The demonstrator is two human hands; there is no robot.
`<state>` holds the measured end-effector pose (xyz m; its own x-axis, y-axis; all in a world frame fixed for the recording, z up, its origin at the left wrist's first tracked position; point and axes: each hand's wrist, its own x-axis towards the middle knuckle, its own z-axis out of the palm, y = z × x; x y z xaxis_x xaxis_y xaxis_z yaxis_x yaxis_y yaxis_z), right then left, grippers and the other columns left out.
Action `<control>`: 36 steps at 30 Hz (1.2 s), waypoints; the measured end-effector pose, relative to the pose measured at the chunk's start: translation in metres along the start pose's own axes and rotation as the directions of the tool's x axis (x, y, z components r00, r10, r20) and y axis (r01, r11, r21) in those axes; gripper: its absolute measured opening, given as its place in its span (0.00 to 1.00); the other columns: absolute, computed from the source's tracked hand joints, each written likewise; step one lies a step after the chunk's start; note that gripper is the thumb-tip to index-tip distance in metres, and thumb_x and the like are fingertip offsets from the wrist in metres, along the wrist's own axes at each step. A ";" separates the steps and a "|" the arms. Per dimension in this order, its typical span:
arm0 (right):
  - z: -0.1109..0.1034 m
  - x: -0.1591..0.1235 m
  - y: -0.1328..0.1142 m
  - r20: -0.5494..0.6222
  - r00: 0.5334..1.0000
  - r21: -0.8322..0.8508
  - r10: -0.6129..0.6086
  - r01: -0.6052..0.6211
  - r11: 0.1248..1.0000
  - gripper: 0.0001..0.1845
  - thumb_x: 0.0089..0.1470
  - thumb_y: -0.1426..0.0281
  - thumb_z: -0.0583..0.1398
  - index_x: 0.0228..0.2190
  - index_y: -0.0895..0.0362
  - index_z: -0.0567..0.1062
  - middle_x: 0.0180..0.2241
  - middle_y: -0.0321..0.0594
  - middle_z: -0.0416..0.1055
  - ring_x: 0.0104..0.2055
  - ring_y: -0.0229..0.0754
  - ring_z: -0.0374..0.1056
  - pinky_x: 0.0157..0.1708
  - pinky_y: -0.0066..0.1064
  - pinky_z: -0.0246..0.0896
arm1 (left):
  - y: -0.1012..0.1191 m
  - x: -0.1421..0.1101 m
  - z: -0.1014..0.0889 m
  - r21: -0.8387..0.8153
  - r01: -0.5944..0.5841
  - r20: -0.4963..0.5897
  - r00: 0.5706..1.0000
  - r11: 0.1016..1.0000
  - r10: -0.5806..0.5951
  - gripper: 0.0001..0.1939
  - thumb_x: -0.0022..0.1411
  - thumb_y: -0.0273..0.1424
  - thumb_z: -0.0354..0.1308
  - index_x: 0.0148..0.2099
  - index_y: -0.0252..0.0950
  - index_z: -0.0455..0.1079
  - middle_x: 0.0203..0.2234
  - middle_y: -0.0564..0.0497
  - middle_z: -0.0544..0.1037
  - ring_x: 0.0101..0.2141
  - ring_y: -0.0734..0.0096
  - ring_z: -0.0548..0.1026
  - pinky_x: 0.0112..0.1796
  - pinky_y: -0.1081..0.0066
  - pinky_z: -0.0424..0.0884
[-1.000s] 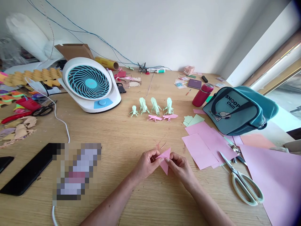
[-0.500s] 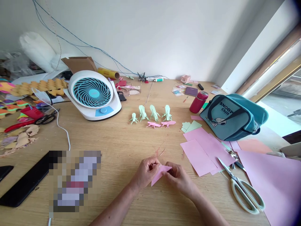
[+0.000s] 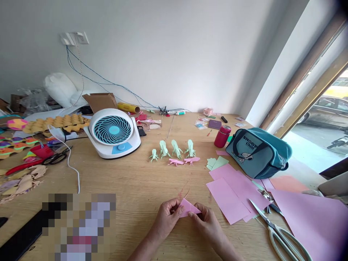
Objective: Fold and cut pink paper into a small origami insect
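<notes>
A small folded pink paper (image 3: 187, 208), triangular in outline with a crease down its middle, is held just above the table between both hands. My left hand (image 3: 170, 215) pinches its left side, thumb on top and fingers curled behind. The right corner is gripped by my right hand (image 3: 205, 219), its thumb pressed on the lower edge. Beyond the hands stand several green folded-paper insects (image 3: 176, 149) in a row. Two pink folded-paper insects (image 3: 191, 160) sit in front of them.
To the right lie pink paper sheets (image 3: 225, 199), green paper pieces (image 3: 219, 163) and scissors (image 3: 282, 239). A teal bag (image 3: 258, 156) and a red flask (image 3: 223, 136) stand behind them. On the left are a white fan (image 3: 114, 132) and its cable (image 3: 73, 165). A blurred patch (image 3: 84, 232) covers the lower left.
The pink paper has been turned between my hands, its point now upward and its wide edge toward me. My view has tilted up, so the table appears lower.
</notes>
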<state>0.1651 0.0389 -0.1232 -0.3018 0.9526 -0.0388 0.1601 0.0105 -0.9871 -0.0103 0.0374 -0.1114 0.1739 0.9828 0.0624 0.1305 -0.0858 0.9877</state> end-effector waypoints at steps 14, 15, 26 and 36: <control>-0.005 0.004 0.006 0.048 0.998 0.051 -0.046 0.044 0.998 0.26 0.54 0.47 0.60 0.25 0.57 0.68 0.22 0.32 0.58 0.25 0.35 0.51 0.25 0.28 0.45 | -0.004 0.001 0.000 0.024 -0.058 0.011 0.998 0.998 0.058 0.22 0.62 0.45 0.56 0.23 0.33 0.64 0.20 0.56 0.60 0.24 0.76 0.58 0.27 0.75 0.54; -0.005 0.004 0.006 0.032 0.999 0.051 -0.041 0.040 0.998 0.26 0.54 0.46 0.60 0.24 0.57 0.67 0.21 0.31 0.57 0.25 0.35 0.51 0.25 0.29 0.45 | -0.004 0.000 0.000 0.051 -0.056 0.015 0.998 0.997 0.056 0.22 0.62 0.44 0.57 0.23 0.33 0.65 0.19 0.56 0.60 0.24 0.76 0.58 0.26 0.75 0.54; -0.013 -0.001 -0.012 -0.025 0.999 0.113 0.024 -0.021 0.993 0.28 0.53 0.45 0.59 0.21 0.56 0.65 0.22 0.32 0.56 0.26 0.36 0.50 0.27 0.30 0.45 | -0.006 0.001 -0.001 0.060 -0.062 -0.041 0.997 0.996 0.064 0.17 0.63 0.39 0.56 0.26 0.32 0.70 0.19 0.55 0.65 0.24 0.75 0.62 0.27 0.76 0.58; -0.014 0.001 -0.015 -0.013 0.997 0.201 0.071 -0.067 0.977 0.27 0.50 0.45 0.62 0.22 0.57 0.69 0.21 0.32 0.57 0.25 0.36 0.48 0.26 0.30 0.42 | -0.002 0.001 0.001 -0.151 0.094 -0.068 0.992 0.984 -0.105 0.18 0.64 0.45 0.54 0.41 0.34 0.71 0.13 0.61 0.61 0.14 0.80 0.58 0.18 0.79 0.53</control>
<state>0.1758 0.0436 -0.1058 -0.2776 0.9547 -0.1070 -0.0124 -0.1149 -0.9933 -0.0097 0.0385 -0.1139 0.0921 0.9952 -0.0318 -0.0022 0.0322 0.9995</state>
